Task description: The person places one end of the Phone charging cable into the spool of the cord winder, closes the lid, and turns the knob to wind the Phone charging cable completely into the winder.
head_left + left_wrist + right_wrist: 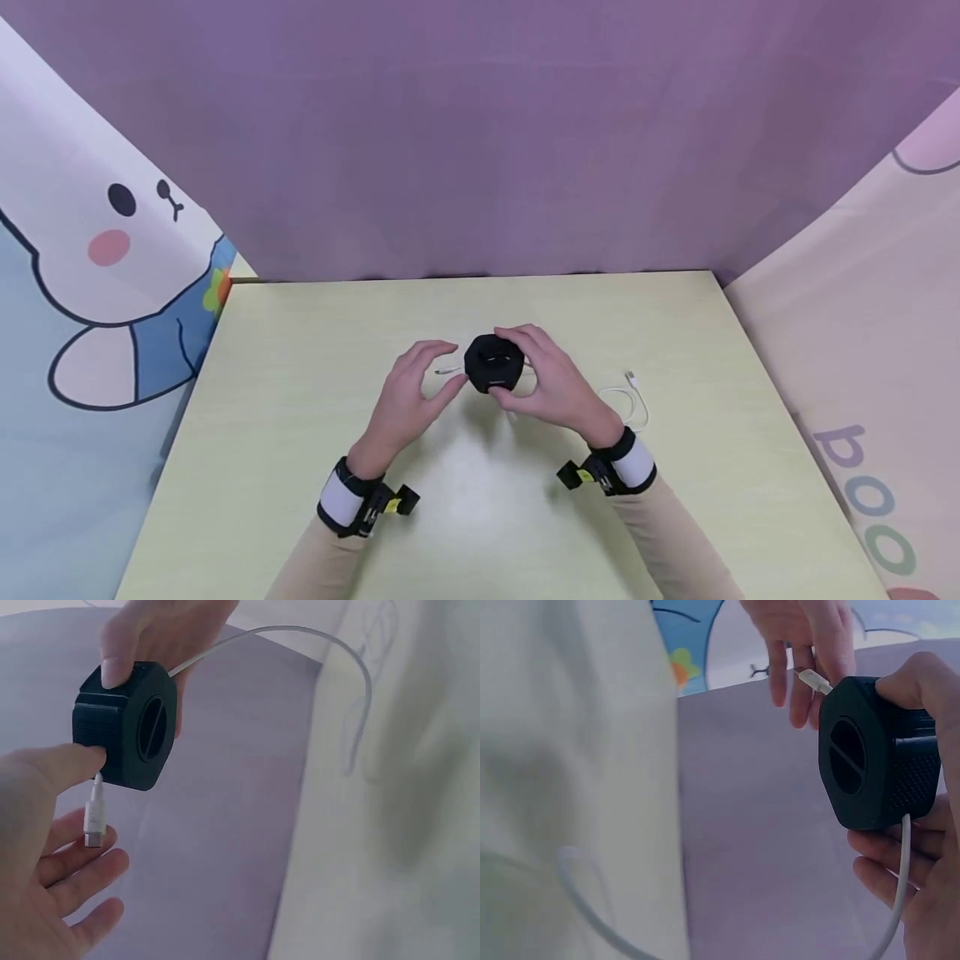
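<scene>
A black octagonal cable winder (493, 372) with a round recess is held up above the table. My right hand (551, 383) grips it between thumb and fingers from the right. On the opposite side, my left hand (408, 392) touches the winder's edge with the thumb, its other fingers loosely bent and apart from it. Beside that thumb a short white USB-C plug (94, 821) sticks out of the winder. From the right-hand side of the winder runs a white cable (904, 877), which bends in a wide arc in the left wrist view.
A light wooden table (300, 333) lies under both hands. White cable with a USB plug (632, 381) rests in a loop on it, right of my right hand. A purple cloth (480, 150) hangs behind the table, and printed cloths stand at both sides.
</scene>
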A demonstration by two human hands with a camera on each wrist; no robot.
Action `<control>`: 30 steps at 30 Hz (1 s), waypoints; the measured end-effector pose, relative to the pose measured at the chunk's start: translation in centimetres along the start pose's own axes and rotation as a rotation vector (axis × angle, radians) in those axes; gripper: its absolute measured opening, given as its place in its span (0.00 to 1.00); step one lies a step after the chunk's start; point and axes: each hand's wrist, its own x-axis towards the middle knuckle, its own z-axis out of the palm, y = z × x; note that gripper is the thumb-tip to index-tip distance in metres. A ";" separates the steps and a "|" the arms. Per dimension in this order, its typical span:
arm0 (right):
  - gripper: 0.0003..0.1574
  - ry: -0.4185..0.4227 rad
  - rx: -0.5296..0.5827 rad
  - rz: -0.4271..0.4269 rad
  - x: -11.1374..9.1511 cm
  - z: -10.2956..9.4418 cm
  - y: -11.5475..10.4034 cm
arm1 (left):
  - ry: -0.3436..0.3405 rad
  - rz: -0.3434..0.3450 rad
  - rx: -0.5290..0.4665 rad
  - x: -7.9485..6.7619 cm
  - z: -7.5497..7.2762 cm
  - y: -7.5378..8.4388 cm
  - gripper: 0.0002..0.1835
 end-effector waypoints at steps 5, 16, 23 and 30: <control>0.46 0.046 0.009 -0.043 0.1 -1.0 -1.0 | 0.029 0.007 -0.049 0.4 -0.7 1.3 0.19; 0.47 0.101 0.028 -0.106 0.3 -2.3 -2.8 | 0.105 0.056 -0.095 0.8 -1.6 3.0 0.07; 0.47 0.099 0.036 -0.101 0.3 -2.5 -3.0 | 0.132 0.089 -0.062 0.5 -1.3 2.8 0.07; 0.45 0.086 0.029 -0.099 0.1 -2.4 -2.9 | 0.145 0.103 -0.045 0.1 -1.3 2.7 0.06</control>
